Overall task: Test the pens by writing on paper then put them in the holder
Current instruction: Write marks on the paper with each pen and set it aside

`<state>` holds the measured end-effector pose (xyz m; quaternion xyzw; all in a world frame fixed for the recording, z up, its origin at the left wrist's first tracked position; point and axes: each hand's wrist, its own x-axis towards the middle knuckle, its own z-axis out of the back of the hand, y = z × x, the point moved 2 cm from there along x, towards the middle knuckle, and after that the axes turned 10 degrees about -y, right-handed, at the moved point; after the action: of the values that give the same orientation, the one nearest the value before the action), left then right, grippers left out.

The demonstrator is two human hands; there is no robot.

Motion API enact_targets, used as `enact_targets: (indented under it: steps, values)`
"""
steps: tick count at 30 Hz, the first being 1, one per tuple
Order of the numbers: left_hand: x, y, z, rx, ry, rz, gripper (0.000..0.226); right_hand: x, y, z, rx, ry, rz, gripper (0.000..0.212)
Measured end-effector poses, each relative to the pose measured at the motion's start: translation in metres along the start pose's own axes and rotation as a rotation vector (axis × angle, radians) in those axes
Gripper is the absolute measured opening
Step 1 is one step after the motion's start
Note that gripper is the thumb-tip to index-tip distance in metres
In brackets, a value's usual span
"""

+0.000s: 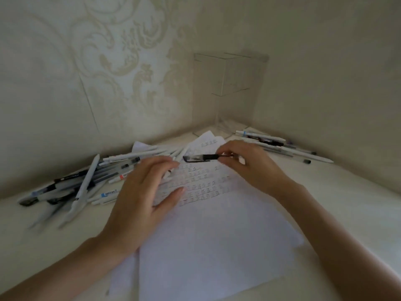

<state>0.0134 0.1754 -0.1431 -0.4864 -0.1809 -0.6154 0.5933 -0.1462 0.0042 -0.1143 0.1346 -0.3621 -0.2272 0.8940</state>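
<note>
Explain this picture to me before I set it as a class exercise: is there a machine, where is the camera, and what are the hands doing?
No machine here: a person works with two bare hands, and one camera worn on their head looks forward and down, so you see the desk as they do. The left hand rests with relaxed fingers on the paper, which carries rows of small written test marks. The right hand pinches a black pen by one end, holding it level over the sheet. A loose pile of pens lies left of the paper and a smaller group of pens lies to the right. In the corner stands a clear holder; no pen shows inside it.
</note>
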Motion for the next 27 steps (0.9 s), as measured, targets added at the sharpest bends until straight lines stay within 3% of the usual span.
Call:
enact_targets:
  steps: [3, 6, 9, 12, 16, 19, 21, 23, 25, 27]
  values:
    - [0.000, 0.004, 0.000, 0.237, 0.028, -0.035, 0.046, -0.005, 0.035, -0.018, 0.013, 0.086, 0.197, 0.014]
    - [0.000, 0.006, -0.001, 0.343, 0.086, -0.070, 0.037, -0.009, 0.043, -0.025, 0.058, 0.069, 0.247, 0.020]
    - [0.001, 0.008, 0.001, 0.369, 0.082, -0.043, 0.037, -0.009, 0.041, -0.027, -0.081, -0.138, 0.321, 0.027]
    - [0.003, 0.011, 0.006, 0.223, 0.012, 0.111, 0.037, -0.009, 0.041, -0.019, -0.014, -0.390, 0.161, 0.030]
    - [0.002, 0.007, 0.004, 0.201, 0.015, 0.074, 0.035, -0.017, 0.053, -0.026, 0.228, -0.368, -0.202, 0.038]
    - [0.002, 0.009, 0.004, 0.171, 0.009, 0.094, 0.038, -0.014, 0.055, -0.032, 0.722, -0.305, -0.616, 0.057]
    - [0.000, 0.008, 0.001, 0.121, 0.078, 0.060, 0.037, -0.013, 0.056, -0.036, 1.014, -0.107, -0.635, 0.049]
    - [-0.002, 0.006, -0.003, 0.125, 0.144, 0.016, 0.035, -0.017, 0.061, -0.043, 1.094, 0.051, -0.570, 0.027]
    - [-0.004, 0.005, -0.005, 0.123, 0.174, 0.040, 0.035, -0.020, 0.063, -0.049, 1.067, 0.079, -0.546, 0.013]
    - [-0.005, 0.005, -0.004, 0.123, 0.193, 0.051, 0.034, -0.020, 0.062, -0.052, 1.094, 0.068, -0.544, 0.013]
